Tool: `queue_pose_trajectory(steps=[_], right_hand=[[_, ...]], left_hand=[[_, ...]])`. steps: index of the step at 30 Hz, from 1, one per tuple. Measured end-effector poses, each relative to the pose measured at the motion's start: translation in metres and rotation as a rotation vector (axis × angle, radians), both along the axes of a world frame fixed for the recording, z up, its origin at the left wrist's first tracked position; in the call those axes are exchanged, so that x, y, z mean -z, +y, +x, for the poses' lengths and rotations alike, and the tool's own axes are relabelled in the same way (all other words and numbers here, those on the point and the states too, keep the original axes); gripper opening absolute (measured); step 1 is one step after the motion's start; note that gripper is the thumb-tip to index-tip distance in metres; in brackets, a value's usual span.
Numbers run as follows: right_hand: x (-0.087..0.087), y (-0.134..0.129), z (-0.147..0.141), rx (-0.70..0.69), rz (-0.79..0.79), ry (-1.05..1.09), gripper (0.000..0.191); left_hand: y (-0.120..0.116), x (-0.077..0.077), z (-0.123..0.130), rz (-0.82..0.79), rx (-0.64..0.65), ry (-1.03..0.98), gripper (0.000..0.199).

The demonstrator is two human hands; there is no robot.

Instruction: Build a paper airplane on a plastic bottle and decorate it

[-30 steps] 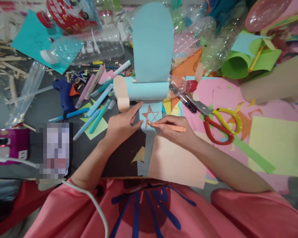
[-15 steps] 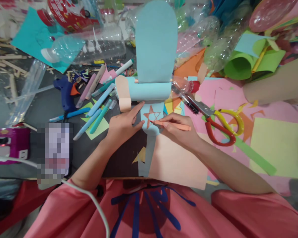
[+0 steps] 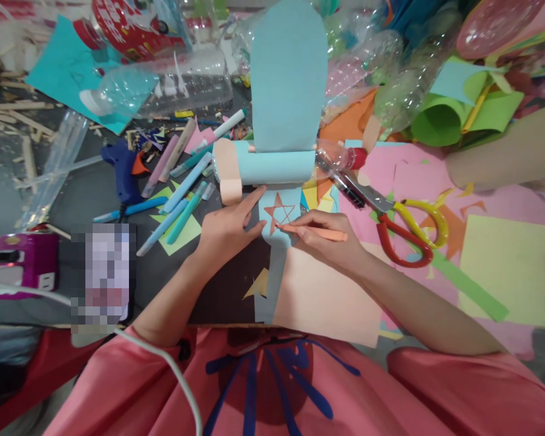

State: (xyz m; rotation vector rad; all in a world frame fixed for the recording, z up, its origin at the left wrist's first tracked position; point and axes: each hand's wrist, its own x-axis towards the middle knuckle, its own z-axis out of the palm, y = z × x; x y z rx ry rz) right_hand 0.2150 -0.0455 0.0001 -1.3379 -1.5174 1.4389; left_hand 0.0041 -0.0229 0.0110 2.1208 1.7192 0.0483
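Note:
A plastic bottle wrapped in light blue paper (image 3: pixel 275 168) lies sideways in front of me, its red cap (image 3: pixel 356 158) to the right. From it a rounded blue paper flap (image 3: pixel 290 79) extends away from me, and a smaller blue flap (image 3: pixel 295 194) extends towards me. My left hand (image 3: pixel 222 233) rests at the smaller flap's left edge, thumb and forefinger spread. Pinched in my right hand (image 3: pixel 333 249) is an orange marker (image 3: pixel 324 232), its tip at the lower part of a brownish-red star (image 3: pixel 273 212) drawn on that flap. The star is partly coloured in, mostly on its left side.
Scissors with red and yellow handles (image 3: pixel 404 245) lie right of my right hand. Several markers (image 3: pixel 177 194) and a blue glue gun (image 3: pixel 123 172) lie at left, near a blurred-out phone (image 3: pixel 106 272). Clear bottles (image 3: pixel 181 85) and coloured paper (image 3: pixel 511 272) surround the work.
The marker tip has shifted slightly over the star's lower part, and the right hand with it. The left hand keeps its place on the flap. The whole view has drifted slightly.

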Motion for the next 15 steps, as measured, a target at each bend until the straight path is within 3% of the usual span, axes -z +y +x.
queue_pose_trajectory(steps=[5, 11, 15], right_hand=[[0.0011, -0.0006, 0.0020, -0.036, 0.014, -0.001, 0.024], [-0.0028, -0.0001, -0.0012, 0.124, -0.030, 0.087, 0.024], [-0.0041, 0.0004, -0.0038, 0.099, -0.027, 0.078, 0.023]], left_hand=[[-0.0003, 0.0018, -0.0010, 0.020, 0.002, -0.016, 0.059], [-0.0011, 0.0055, -0.0033, 0.074, 0.026, -0.043, 0.057], [-0.0011, 0.0042, -0.0025, 0.051, 0.018, -0.029, 0.057]])
